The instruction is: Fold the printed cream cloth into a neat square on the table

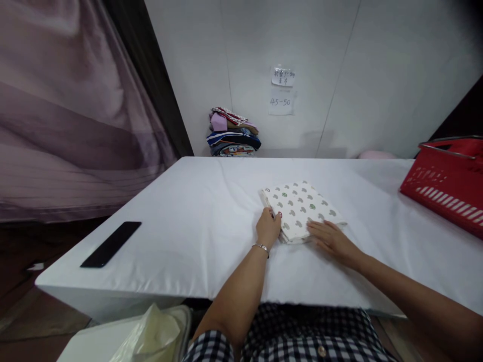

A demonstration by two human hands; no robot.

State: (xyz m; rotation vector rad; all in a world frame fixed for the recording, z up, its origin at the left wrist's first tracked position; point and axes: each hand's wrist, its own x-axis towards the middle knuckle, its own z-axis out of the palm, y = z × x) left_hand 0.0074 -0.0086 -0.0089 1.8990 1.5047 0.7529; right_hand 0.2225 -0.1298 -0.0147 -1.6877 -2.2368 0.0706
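A folded white cloth [298,203] with grey and green printed motifs lies flat on the white-covered table [181,216]. My left hand [268,226], with a bracelet at its wrist, grips the cloth's left edge, thumb on top and the other fingers partly hidden at the side. My right hand [332,240] rests flat on the cloth's near right part, its fingers stretched out.
A black flat slab [111,245] lies near the table's left edge. Folded clothes [234,133] are stacked at the back by the wall. A red plastic basket [445,183] stands at the right. Below left sits a pale plastic bag [153,334].
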